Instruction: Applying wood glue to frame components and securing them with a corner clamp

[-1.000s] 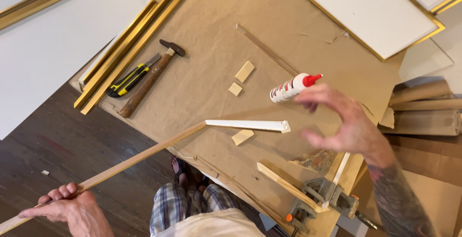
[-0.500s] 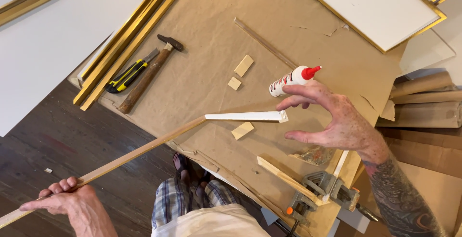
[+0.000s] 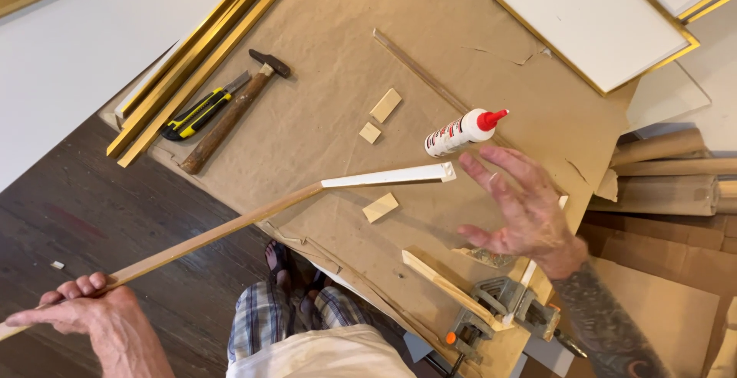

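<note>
My left hand [image 3: 92,313] grips the near end of a long wooden frame moulding [image 3: 253,217] at the lower left. The strip runs up and right over brown paper, and its white-painted far end [image 3: 388,176] lies on the table. My right hand [image 3: 522,209] hovers open, fingers spread, just right of that white end. It holds nothing. A white glue bottle with a red cap [image 3: 461,131] lies on its side just above the fingers. A small wood block [image 3: 380,207] sits below the strip.
A hammer [image 3: 230,113] and a yellow-black utility knife [image 3: 201,109] lie at the upper left beside gold frame strips [image 3: 192,63]. Two small wood blocks [image 3: 380,113] sit mid-table. A metal corner clamp [image 3: 491,313] holds moulding pieces at the lower right. A white canvas [image 3: 583,17] rests at the top right.
My right hand has dropped from beside the glue bottle to below it, right of the strip's white end. The left hand and strip have shifted only slightly.
</note>
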